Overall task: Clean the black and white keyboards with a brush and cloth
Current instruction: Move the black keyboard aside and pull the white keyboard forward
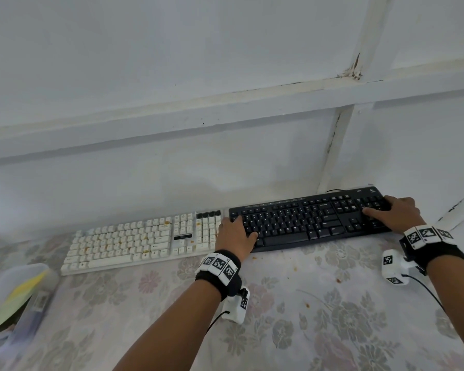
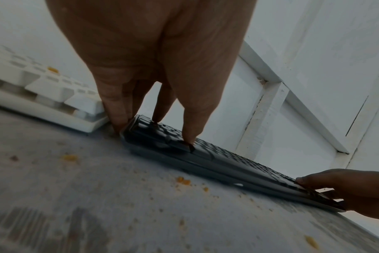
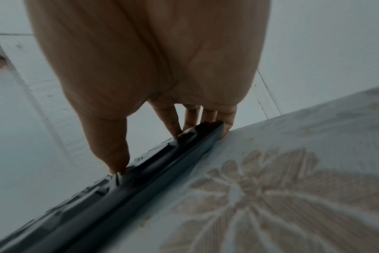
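The black keyboard (image 1: 306, 222), flat and full-size with low white-lettered keys, is gripped at its ends by the left hand (image 1: 236, 236) and the right hand (image 1: 397, 214), thumbs laid on keys.

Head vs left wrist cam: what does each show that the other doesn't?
Head only: the whole white keyboard, the black keyboard's full key layout, a clear plastic box at the left. Left wrist only: a finger of the left hand reaching down over the black keyboard's end edge. Both: left hand and right hand gripping opposite ends of the black keyboard, orange crumbs on the cloth.
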